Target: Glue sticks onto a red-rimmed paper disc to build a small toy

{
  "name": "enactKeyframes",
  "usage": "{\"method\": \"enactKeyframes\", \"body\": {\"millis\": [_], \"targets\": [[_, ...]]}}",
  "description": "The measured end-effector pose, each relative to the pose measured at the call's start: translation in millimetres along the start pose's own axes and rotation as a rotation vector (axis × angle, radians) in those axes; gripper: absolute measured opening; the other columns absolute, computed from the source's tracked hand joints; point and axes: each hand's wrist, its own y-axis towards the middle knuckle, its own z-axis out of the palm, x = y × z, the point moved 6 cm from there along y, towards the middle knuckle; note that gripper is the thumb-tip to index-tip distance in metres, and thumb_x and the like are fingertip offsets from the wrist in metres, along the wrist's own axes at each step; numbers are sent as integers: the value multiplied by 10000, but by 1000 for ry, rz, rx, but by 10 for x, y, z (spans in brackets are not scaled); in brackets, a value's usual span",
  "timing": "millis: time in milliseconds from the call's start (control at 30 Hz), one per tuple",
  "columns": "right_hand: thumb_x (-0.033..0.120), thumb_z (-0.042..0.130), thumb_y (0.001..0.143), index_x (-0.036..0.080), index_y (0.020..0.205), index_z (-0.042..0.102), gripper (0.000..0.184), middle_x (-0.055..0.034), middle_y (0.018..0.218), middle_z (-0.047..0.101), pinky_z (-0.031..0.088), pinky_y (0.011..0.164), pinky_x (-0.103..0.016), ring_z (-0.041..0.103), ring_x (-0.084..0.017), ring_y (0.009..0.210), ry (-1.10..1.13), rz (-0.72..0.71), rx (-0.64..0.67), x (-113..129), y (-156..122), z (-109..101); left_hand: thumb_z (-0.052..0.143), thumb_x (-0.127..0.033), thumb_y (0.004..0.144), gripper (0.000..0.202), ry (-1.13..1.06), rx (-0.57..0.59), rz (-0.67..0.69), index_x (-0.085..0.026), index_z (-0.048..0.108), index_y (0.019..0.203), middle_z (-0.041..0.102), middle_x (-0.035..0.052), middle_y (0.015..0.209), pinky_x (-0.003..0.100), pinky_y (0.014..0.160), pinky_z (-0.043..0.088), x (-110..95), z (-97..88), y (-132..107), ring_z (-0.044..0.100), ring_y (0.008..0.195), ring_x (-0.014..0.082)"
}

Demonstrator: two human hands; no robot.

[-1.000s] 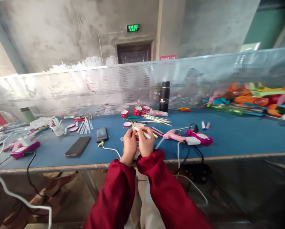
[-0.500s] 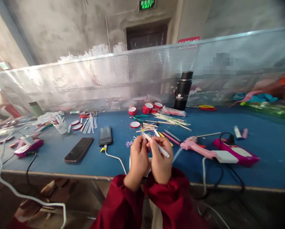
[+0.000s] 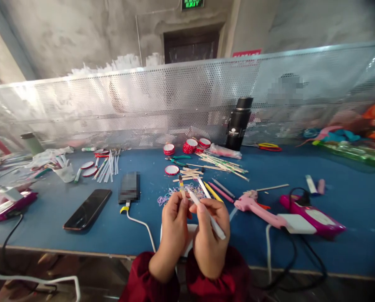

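My left hand (image 3: 174,226) is closed in a pinch on a small wooden craft stick (image 3: 182,184), held upright, with yellow and dark bands near its top. In my right hand (image 3: 210,239) is a white marker pen (image 3: 218,230), its tip pointing up and left, just right of the stick and apart from it. Behind the fingers lies a tangle of thin pale-coloured strands (image 3: 166,197). Several plain craft sticks (image 3: 190,173) lie beyond it. A white pen (image 3: 203,187), a yellow pen (image 3: 214,191) and a pink pen (image 3: 221,193) rest just beyond my right hand.
A pink glue gun (image 3: 259,208) and purple power strip (image 3: 316,218) lie to the right, with cables. On the left are a phone (image 3: 87,209) and a black device (image 3: 129,186) on a white cable. A black bottle (image 3: 239,126) stands by the perforated screen (image 3: 143,109).
The white marker's tip has moved away from the craft stick, and my hands have drawn slightly apart. The stick now shows more clearly. The camera view has shifted a little.
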Motion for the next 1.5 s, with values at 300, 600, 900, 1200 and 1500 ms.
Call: {"method": "enactKeyframes", "body": {"millis": [300, 600, 900, 1200, 1500], "targets": [[442, 596, 1008, 269, 1037, 657, 186, -39, 898, 715, 588, 720, -354, 708, -205, 801, -105, -74, -19, 15, -1, -16, 688, -656, 882, 442, -96, -23, -104, -219, 688, 952, 578, -33, 605, 230, 497, 400, -28, 27, -19, 487, 508, 117], [364, 678, 928, 282, 1137, 603, 236, -42, 996, 723, 551, 993, -512, 718, -245, 959, -161, -75, 85, -115, 53, 69, 645, -618, 922, 418, -40, -60, -14, -214, 743, 965, 758, 58, 889, 273, 755, 551, -126, -12, -3, 685, 814, 192], [362, 648, 911, 254, 1100, 636, 218, -52, 1019, 735, 597, 852, -405, 725, -229, 917, -151, -32, 134, -149, 111, 168, 612, -505, 956, 343, -63, -15, 3, -202, 756, 1032, 792, 90, 989, 324, 827, 575, -89, 18, 45, 719, 868, 230], [374, 674, 879, 248, 1101, 633, 259, -50, 1003, 737, 568, 905, -437, 720, -241, 917, -177, -10, 187, -210, 148, 178, 498, -355, 1008, 246, 0, -27, 69, -208, 694, 986, 767, 85, 1038, 306, 843, 536, -61, -4, 20, 672, 825, 197], [417, 688, 859, 254, 1101, 626, 299, -67, 1033, 728, 566, 896, -463, 714, -262, 941, -161, 51, 159, -272, 162, 142, 471, -282, 1022, 302, 76, 0, 88, -204, 713, 1185, 780, 98, 1146, 333, 926, 524, -63, 13, 4, 714, 1005, 239]]}}
